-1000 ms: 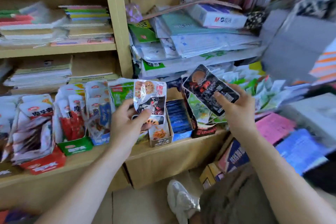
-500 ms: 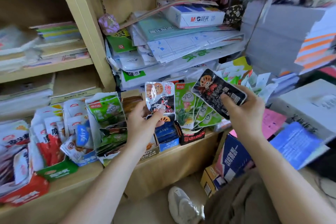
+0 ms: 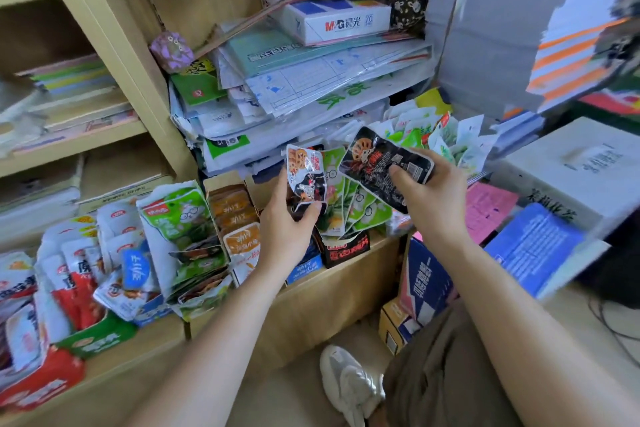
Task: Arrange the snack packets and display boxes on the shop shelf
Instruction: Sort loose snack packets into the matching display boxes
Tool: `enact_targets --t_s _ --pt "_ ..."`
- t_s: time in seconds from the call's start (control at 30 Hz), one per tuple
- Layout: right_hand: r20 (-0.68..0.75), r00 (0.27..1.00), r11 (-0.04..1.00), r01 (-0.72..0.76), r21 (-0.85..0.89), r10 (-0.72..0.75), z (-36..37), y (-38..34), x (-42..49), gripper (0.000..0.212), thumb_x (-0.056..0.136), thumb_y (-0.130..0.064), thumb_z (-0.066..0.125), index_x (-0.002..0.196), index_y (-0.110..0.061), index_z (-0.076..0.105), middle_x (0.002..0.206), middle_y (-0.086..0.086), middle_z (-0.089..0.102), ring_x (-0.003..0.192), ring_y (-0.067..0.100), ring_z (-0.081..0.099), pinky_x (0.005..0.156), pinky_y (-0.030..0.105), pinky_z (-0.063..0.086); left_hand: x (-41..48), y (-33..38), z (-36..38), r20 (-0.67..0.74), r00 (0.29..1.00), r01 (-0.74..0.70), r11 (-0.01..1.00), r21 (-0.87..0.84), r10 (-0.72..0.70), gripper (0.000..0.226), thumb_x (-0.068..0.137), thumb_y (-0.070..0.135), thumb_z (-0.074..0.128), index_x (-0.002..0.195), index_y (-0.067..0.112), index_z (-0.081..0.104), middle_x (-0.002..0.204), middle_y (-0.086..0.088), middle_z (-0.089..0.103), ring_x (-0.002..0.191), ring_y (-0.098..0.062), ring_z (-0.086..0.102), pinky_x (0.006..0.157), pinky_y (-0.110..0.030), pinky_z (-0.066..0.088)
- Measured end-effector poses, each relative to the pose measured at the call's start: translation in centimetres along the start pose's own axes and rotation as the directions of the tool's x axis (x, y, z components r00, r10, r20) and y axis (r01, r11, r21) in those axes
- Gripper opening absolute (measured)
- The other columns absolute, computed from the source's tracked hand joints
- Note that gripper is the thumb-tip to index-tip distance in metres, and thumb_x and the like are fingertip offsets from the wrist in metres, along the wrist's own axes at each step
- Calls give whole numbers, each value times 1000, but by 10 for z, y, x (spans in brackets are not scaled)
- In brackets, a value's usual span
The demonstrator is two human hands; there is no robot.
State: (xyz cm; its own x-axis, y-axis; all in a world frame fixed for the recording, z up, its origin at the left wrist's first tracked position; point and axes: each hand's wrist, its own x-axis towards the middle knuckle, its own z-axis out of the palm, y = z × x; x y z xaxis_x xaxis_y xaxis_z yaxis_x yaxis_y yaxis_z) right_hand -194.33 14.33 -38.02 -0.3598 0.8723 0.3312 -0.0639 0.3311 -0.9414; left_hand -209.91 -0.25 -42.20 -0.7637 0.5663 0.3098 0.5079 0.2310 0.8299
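Both packets are now held closer together, above the green packets [image 3: 360, 204]. A white lotus-root packet [image 3: 306, 173] is pinched in the left hand [image 3: 287, 229]; a black lotus-root packet [image 3: 384, 166] is gripped by the right hand [image 3: 433, 198].

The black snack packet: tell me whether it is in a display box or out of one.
Out. The right hand holds the black snack packet up in the air, tilted, above the green packets on the shelf.

Red display box [image 3: 41, 388] cut off left, orange-striped stack [image 3: 581, 45] blurred
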Motion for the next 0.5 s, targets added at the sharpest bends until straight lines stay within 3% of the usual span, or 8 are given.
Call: enact_targets --t_s 0.1,0.17,0.2,0.27,0.37,0.5 --pt "11 1000 1000 0 -8 0 1 2 1 17 87 -14 74 102 -20 71 88 0 76 78 10 72 66 22 57 -6 -7 -1 -29 997 -74 997 25 75 68 98 26 65 157 28 31 156 9 40 95 7 64 87 -11 51" --pt "19 1000 1000 7 -9 -7 1 3 1 18 88 -16 74 103 -25 69 90 -3 75 81 11 72 72 28 59 -7 -12 0 -124 988 -91 995 51 97 63 97 24 66 153 27 39 142 2 57 102 -11 68 87 -29 58" --pt "23 1000 1000 11 -14 -11 2 4 2 18 88 -16 74 102 -27 68 89 -3 75 80 11 72 72 32 60 -8 -12 1 -182 978 -90 993 77 103 60 95 23 68 150 25 44 129 1 64 101 -15 68 84 -31 58" --pt "39 999 999 25 -28 -24 2 6 2 14 90 -19 73 99 -29 68 81 0 75 72 19 71 67 40 59 -6 -11 4 -276 950 -116 986 122 145 52 92 21 72 141 20 55 107 3 68 82 -11 67 70 -27 56" --pt "54 997 998 47 -29 -45 3 12 4 4 92 -25 68 91 -26 72 74 19 69 68 41 63 60 54 54 -2 -4 8 -333 909 -181 956 230 252 37 89 22 77 124 16 64 96 4 70 67 -8 62 58 -14 49" --pt "78 996 998 37 -43 -34 5 18 5 18 91 -35 63 104 -29 73 82 28 68 78 51 63 57 61 52 9 -6 14 -325 894 -171 905 390 309 33 89 26 77 119 16 66 97 3 72 66 -15 66 53 -24 45"
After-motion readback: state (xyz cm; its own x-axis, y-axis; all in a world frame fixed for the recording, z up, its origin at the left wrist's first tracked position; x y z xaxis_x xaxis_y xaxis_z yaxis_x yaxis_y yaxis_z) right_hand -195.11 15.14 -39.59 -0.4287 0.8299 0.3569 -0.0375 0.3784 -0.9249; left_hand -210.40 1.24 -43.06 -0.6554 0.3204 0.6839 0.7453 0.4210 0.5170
